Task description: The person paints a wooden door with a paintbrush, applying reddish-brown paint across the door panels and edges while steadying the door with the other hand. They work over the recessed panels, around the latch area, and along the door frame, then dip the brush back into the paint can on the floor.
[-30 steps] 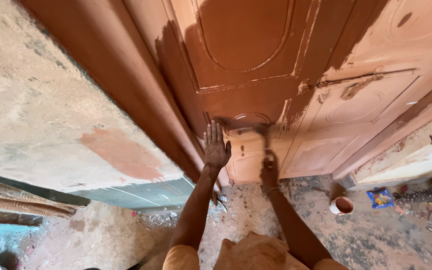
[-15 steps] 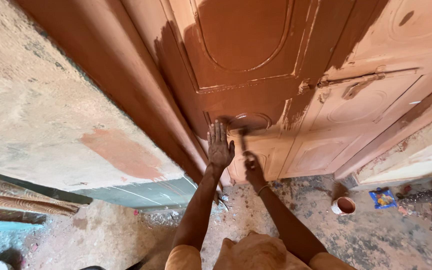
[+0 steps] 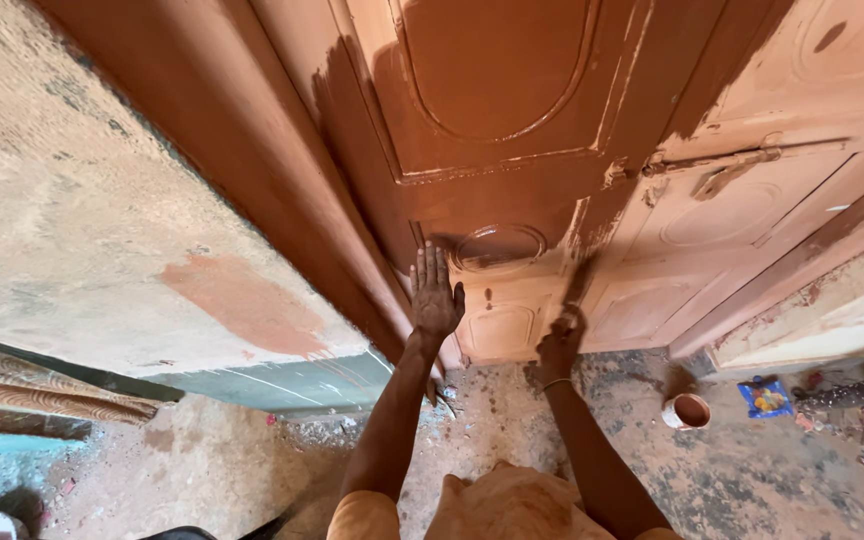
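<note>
- Left hand (image 3: 436, 296): arm stretched forward, palm flat and fingers spread against the door (image 3: 512, 150).
- Right hand (image 3: 559, 340): fist closed around a paintbrush (image 3: 578, 282) angled up onto the door's lower panel.
- Paint can (image 3: 690, 410) on the floor, right of that hand.

Panelled wooden door (image 3: 552, 150): upper part coated in dark reddish-brown paint, lower panels and right side pale and uncoated. Metal latch (image 3: 717, 175) on the right panel, unpainted.
Left hand (image 3: 435, 298): flat against the door's lower left edge, fingers (image 3: 430, 265) spread and pointing up.
Right hand (image 3: 559, 340): closed round a paintbrush (image 3: 579, 285), blurred, bristles at the boundary between dark and pale areas.
Wall (image 3: 82, 220), left: rough plaster with one reddish patch.
Floor (image 3: 252, 460): dusty, speckled.
Small paint pot (image 3: 687, 410): standing on the floor right of the arms, well apart from both hands.
</note>
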Demonstrator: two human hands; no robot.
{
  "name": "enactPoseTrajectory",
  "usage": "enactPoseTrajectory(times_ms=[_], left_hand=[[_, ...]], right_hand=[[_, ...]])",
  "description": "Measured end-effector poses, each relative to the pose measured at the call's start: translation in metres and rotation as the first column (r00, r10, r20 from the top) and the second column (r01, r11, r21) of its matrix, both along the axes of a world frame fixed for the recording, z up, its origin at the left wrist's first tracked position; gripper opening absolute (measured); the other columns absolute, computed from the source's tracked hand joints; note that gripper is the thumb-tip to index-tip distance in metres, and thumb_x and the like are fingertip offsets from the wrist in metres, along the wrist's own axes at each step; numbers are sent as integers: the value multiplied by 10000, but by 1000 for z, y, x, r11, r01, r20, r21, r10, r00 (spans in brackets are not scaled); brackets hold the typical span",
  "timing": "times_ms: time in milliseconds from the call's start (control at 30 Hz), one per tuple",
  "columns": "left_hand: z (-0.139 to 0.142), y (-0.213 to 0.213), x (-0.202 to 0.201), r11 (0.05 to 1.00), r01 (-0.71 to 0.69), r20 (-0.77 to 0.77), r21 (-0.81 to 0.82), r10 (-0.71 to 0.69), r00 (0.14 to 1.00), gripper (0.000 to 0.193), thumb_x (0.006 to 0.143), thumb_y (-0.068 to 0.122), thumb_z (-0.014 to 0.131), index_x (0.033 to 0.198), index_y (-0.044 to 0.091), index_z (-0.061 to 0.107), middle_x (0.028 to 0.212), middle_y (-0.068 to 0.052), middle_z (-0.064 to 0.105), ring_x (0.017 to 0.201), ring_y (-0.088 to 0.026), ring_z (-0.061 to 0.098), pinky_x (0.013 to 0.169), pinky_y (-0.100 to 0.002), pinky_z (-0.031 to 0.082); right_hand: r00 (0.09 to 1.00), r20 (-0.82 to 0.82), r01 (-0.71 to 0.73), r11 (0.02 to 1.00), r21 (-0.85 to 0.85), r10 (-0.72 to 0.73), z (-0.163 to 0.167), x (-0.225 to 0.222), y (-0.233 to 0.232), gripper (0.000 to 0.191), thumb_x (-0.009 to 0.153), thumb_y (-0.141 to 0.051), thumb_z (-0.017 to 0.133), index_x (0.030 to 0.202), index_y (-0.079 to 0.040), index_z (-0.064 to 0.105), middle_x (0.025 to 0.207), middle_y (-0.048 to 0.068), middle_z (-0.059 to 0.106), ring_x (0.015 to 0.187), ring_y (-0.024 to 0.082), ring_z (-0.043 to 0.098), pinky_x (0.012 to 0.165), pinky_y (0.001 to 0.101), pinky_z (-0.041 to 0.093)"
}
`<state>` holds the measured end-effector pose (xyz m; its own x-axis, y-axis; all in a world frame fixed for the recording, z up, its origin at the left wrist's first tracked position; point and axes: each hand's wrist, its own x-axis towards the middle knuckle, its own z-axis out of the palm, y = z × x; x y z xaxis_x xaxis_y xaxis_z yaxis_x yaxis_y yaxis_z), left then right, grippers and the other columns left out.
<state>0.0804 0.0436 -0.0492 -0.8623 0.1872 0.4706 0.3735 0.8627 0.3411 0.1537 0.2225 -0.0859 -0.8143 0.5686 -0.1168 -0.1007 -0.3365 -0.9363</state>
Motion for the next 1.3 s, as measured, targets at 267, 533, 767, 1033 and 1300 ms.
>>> enactPoseTrajectory(times_ms=[267,533,767,1033,1300], left_hand=[[-2,5,-2,1000,12,6,-24,-12,1000,803,955,308,526,1580,-92,220,1689,-273,130,1567,-443,117,1263,-545,114],[-1,-9,-2,1000,-26,-10,15,26,1000,769,998,352,399,1594,-83,181,1692,-285,119,1578,-451,109,1270,-559,104],[0,-19,0,998,-43,-82,39,46,996,716,1056,367,367,1614,-44,184,1705,-260,145,1583,-441,130,1283,-551,114],[0,-5,7,999,8,20,52,-9,1000,751,1025,357,395,1597,-79,182,1700,-268,113,1585,-416,98,1270,-553,107],[-2,0,6,999,16,-19,32,-15,1000,737,996,295,446,1597,-67,219,1698,-263,142,1585,-414,121,1278,-538,120]], right_hand=[[953,134,-287,953,96,273,4,-7,-32,538,994,-32,519,1452,-309,468,905,-18,510,583,77,439,430,232,416],[803,82,-566,713,414,590,-1,11,-68,404,1086,-225,495,1486,-173,470,840,24,650,581,69,494,540,211,465],[870,-187,-376,858,349,457,9,14,-45,489,1094,-257,404,1555,-101,361,768,-14,517,563,60,392,493,212,364],[928,97,-347,737,581,360,1,-5,-52,368,1078,-321,439,1397,-143,487,676,-10,578,560,75,561,518,238,451],[798,347,-500,863,-75,493,-2,1,-52,362,1058,-377,539,1331,-141,513,684,1,539,494,105,459,427,272,384]])
